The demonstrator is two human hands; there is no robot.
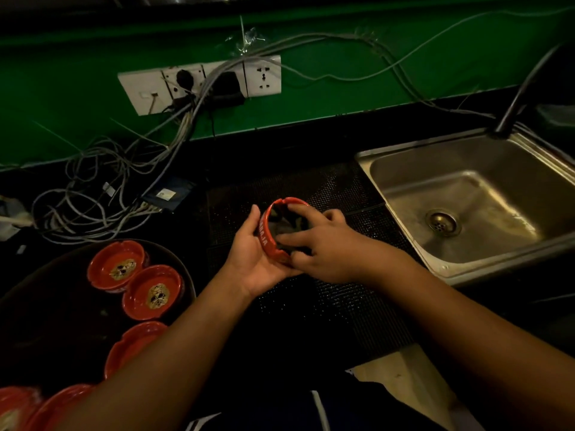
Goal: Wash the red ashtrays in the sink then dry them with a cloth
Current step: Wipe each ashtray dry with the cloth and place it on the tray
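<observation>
Black mat (326,306): ashtray (273,241) tilted, cupped by left hand (252,259).

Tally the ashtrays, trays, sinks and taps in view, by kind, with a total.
Ashtrays: 6 (1 in the left hand)
Tray: 1
Sink: 1
Tap: 1
Total: 9

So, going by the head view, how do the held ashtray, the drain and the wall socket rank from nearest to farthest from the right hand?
1. held ashtray: just left of the right hand, which reaches into it.
2. drain: to the right, in the sink.
3. wall socket: far back, up on the green wall.
</observation>
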